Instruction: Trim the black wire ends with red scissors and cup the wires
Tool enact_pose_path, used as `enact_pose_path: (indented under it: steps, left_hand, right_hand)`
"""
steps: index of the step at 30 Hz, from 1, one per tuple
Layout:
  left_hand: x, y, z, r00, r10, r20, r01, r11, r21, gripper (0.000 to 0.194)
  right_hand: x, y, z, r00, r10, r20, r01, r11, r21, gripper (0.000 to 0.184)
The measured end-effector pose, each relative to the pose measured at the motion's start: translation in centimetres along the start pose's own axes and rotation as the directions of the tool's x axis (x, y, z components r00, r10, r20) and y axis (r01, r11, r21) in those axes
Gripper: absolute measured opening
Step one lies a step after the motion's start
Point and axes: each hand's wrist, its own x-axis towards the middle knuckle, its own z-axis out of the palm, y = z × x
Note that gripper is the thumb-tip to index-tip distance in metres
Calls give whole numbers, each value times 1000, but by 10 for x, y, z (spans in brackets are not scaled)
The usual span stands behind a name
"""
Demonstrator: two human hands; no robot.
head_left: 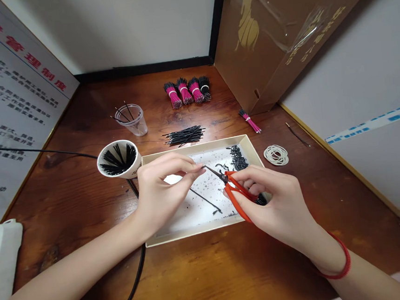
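My left hand (164,183) pinches a thin black wire (206,200) between thumb and forefinger, close to one end. The wire's other part slants down below the fingers over a shallow cream box (194,147). My right hand (277,194) is wrapped round red-handled pliers (238,204) with slim, pointed jaws. Their tips reach the wire end at my left fingertips; whether they bite on it is too small to tell. Inside the box, a heap of short black offcuts (237,158) lies at the right, and small bits are scattered over the white bottom.
Left of the box stand a paper cup (137,165) full of black wires and a clear plastic cup (142,127). Behind it lie loose black wires (184,135) and banded pink-black bundles (184,93). Rubber bands (275,155) lie right, near a brown carton (263,37).
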Motion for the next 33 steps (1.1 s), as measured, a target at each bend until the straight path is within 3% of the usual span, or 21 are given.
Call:
enact_pose_path:
  steps: [11, 22, 28, 33]
  left_hand:
    - [0, 0, 0, 1000, 10, 5, -10, 1000, 7, 12]
    - [0, 2, 0, 998, -61, 5, 61, 996, -67, 12]
    - [4, 2, 0, 977, -212, 13, 212, 975, -61, 6]
    - [6, 1, 0, 956, -273, 104, 286, 946, -151, 4]
  right_hand:
    - [-1, 1, -1, 998, -57, -23, 55, 997, -45, 15]
    - [1, 2, -1, 999, 25, -24, -26, 999, -46, 11]
    - [2, 2, 0, 1000, -25, -12, 24, 995, -101, 12]
    - [1, 2, 2, 992, -124, -20, 120, 981, -153, 12]
